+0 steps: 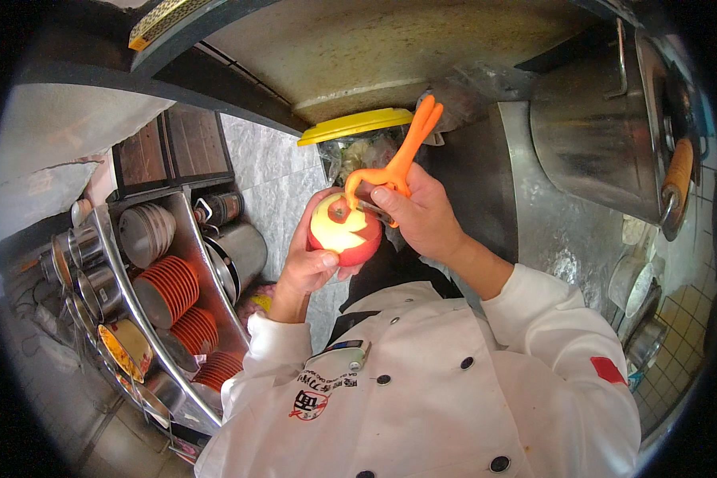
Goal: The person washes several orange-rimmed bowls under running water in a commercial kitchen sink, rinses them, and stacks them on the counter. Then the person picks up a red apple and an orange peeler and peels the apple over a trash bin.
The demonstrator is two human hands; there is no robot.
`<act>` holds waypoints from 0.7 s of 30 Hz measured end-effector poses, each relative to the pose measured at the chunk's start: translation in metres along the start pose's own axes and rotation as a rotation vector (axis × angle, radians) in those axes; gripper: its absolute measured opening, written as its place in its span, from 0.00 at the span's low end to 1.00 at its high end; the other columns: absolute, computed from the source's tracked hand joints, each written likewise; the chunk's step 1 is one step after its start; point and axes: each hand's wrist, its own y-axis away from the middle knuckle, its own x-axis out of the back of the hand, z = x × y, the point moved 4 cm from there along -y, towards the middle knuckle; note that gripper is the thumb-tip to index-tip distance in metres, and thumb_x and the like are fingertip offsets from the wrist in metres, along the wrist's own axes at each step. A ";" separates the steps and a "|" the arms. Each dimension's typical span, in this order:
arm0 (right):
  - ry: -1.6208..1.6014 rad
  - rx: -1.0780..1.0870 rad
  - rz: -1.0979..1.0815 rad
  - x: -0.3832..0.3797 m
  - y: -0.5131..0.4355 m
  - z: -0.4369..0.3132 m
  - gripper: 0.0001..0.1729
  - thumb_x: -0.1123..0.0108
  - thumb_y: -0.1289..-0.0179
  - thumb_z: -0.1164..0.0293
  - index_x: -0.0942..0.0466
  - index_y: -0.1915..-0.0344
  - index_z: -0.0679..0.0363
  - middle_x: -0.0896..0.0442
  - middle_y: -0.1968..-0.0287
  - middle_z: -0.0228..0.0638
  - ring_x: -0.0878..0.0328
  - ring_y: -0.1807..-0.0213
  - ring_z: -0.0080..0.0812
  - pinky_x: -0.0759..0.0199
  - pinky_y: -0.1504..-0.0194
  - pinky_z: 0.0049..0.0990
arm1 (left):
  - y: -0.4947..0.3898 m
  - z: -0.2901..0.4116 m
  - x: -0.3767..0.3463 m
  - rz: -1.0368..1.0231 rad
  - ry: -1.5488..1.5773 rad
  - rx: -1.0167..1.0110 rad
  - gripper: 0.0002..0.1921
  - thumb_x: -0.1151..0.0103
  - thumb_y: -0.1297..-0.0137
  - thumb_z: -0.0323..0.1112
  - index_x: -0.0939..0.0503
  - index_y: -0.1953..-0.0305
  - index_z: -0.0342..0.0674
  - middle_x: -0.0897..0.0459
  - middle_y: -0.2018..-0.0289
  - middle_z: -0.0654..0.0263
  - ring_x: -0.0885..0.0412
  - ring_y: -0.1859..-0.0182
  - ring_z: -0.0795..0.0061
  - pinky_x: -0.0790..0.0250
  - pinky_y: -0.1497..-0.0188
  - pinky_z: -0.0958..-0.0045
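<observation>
My left hand (312, 263) grips a red apple (342, 239) from the side and below. Around its stem end the skin is off, baring pale yellow flesh; red skin stays at the stem hollow and over the lower part. In my right hand (421, 209) is an orange Y-shaped peeler (401, 164), its forked handle pointing up and away from me. The peeler's head lies against the apple's right side; whether the blade cuts into the skin cannot be made out. Beyond the apple stands a bin (364, 149) lined with clear plastic and holding scraps, with a yellow rim or lid (358, 124).
On the left, a metal shelf (200, 263) holds stacked orange-red plates (167, 290), white bowls (147, 234) and metal pots (98, 293). A large steel stockpot (594, 125) stands at the right on a metal counter (549, 239). A dark frame beam (227, 98) crosses the upper left.
</observation>
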 end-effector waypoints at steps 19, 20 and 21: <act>0.005 0.116 0.015 -0.001 0.003 -0.004 0.15 0.48 0.35 0.73 0.31 0.50 0.66 0.21 0.57 0.34 0.25 0.60 0.18 0.30 0.59 0.17 | 0.006 -0.010 -0.001 0.197 -0.120 -0.093 0.49 0.27 0.67 0.28 0.44 0.39 0.34 0.28 0.51 0.59 0.22 0.57 0.70 0.24 0.67 0.74; 0.061 0.132 0.010 0.000 0.002 -0.006 0.15 0.48 0.35 0.72 0.31 0.50 0.66 0.20 0.57 0.34 0.25 0.60 0.18 0.30 0.60 0.16 | 0.005 -0.009 -0.001 0.173 -0.119 -0.093 0.49 0.27 0.66 0.28 0.44 0.39 0.34 0.28 0.51 0.59 0.22 0.57 0.70 0.24 0.67 0.74; 0.116 0.148 0.006 0.000 0.001 -0.008 0.15 0.47 0.35 0.72 0.30 0.50 0.66 0.20 0.58 0.33 0.25 0.61 0.18 0.30 0.61 0.16 | 0.006 -0.009 -0.002 0.147 -0.123 -0.081 0.49 0.27 0.66 0.28 0.44 0.39 0.34 0.28 0.51 0.59 0.23 0.56 0.70 0.23 0.66 0.75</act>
